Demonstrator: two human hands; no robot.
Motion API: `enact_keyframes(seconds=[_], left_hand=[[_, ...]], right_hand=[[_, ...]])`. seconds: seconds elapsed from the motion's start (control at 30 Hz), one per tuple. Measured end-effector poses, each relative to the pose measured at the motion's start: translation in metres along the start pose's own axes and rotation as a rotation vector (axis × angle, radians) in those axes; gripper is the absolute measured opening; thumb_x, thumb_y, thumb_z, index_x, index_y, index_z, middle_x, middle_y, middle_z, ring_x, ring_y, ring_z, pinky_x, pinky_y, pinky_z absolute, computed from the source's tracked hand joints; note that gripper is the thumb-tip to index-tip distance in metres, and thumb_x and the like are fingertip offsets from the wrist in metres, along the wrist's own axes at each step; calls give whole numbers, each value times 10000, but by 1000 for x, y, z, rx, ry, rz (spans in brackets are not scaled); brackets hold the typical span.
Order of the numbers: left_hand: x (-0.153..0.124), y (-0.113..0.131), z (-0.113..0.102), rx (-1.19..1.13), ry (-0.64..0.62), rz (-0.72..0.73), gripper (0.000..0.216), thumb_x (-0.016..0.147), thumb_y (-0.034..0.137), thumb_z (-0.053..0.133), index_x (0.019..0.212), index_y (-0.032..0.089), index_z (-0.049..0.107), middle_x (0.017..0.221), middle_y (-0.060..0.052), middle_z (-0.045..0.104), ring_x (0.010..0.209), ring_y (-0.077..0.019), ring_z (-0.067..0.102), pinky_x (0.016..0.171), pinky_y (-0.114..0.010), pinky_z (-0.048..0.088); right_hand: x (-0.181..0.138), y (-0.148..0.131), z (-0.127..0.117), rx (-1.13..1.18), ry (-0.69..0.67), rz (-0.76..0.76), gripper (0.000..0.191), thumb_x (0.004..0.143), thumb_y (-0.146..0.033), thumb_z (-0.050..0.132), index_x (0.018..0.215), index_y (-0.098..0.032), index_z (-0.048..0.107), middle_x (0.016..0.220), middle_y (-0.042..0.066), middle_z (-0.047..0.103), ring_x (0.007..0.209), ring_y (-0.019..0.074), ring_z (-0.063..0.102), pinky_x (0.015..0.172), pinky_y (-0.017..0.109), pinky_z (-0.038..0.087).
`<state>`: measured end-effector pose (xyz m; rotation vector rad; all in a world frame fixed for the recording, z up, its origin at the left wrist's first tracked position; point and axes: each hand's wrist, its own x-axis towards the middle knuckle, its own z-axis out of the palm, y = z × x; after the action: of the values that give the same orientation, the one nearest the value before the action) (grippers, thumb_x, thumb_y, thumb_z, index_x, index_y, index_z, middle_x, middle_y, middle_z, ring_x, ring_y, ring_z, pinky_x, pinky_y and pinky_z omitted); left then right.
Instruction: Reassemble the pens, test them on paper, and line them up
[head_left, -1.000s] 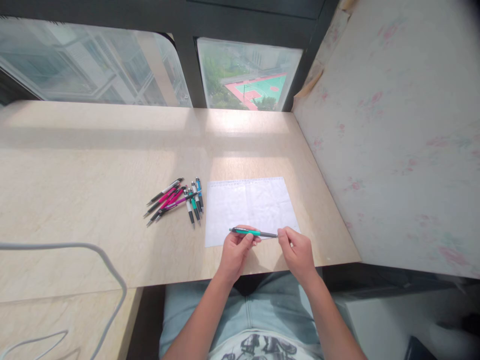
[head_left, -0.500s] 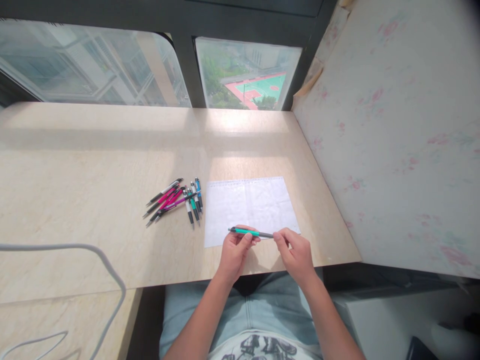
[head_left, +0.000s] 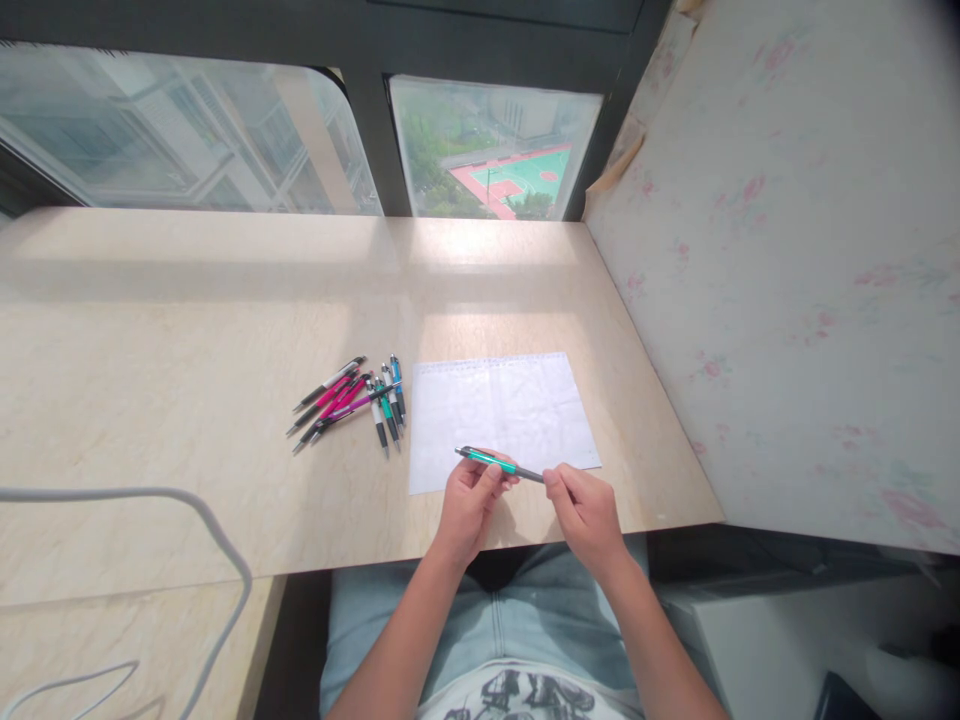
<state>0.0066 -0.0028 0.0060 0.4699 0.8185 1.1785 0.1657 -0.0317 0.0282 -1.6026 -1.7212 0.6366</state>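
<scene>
Item quantities are: one held green pen, eight other pens, one paper sheet, one left hand, one right hand, two window panes.

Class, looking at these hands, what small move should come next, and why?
Probably a gentle twist by the right hand, because it pinches the dark end of the slim green-and-black pen while the left hand supports the green barrel.
</scene>
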Motion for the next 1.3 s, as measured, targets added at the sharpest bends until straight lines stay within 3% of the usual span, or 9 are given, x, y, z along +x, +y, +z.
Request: enact_keyframes(seconds=[0.7, 0.87, 1.0, 1.07, 1.13, 1.23, 1.3], left_hand=[[2, -3, -5, 8, 4, 42, 186, 720, 292, 771, 803, 150, 684, 777, -26, 661, 609, -90, 538, 618, -237, 445], [2, -2, -6, 41, -10, 46, 222, 700, 325, 783, 775, 144, 679, 718, -25, 648, 576, -94, 515, 586, -238, 433], [1, -2, -7, 82, -20, 12, 249, 709, 356, 773, 772, 143, 660, 716, -24, 634, 578, -90, 502, 563, -217, 411], [0, -4, -9, 101, -32, -6, 272, 720, 391, 759, 775, 149, 647, 704, -16, 621, 571, -90, 494, 553, -215, 399], [-1, -6, -10, 145, -55, -1, 299, 715, 422, 757, 770, 154, 636, 686, -9, 609, 582, -101, 499, 556, -221, 394], [-3, -9, -9, 304, -116, 24, 287, 680, 392, 789, 741, 154, 640, 675, -9, 604, 623, -120, 514, 590, -234, 401], [-5, -11, -6, 411, -172, 28, 251, 675, 351, 796, 736, 153, 654, 688, -15, 612, 633, -126, 516, 612, -244, 409]], right_hand=[[-4, -3, 12, -19, 13, -94, 417, 962, -300, 438, 557, -206, 404, 519, -24, 410, 502, 115, 381, 537, 269, 266], [-11, -6, 22, 310, -38, 155, 487, 981, -426, 368, 548, -207, 414, 478, -32, 411, 460, 108, 391, 479, 249, 290], [-15, -8, 25, 583, -285, 371, 552, 972, -519, 347, 534, -198, 448, 410, -36, 426, 401, 105, 408, 436, 233, 325], [-14, -8, 22, 583, -342, 332, 537, 972, -510, 360, 599, -175, 552, 499, -3, 546, 481, 124, 510, 499, 239, 400], [-9, -7, 17, 525, -261, 249, 444, 969, -480, 393, 794, -169, 657, 730, 42, 668, 667, 158, 607, 623, 263, 466], [0, -8, 10, 490, -116, 165, 347, 956, -451, 438, 1116, -212, 631, 1052, 78, 665, 921, 197, 616, 761, 297, 489], [5, -12, 6, 521, -120, 131, 320, 943, -444, 468, 1112, -223, 626, 1100, 84, 637, 1004, 214, 591, 822, 316, 482]])
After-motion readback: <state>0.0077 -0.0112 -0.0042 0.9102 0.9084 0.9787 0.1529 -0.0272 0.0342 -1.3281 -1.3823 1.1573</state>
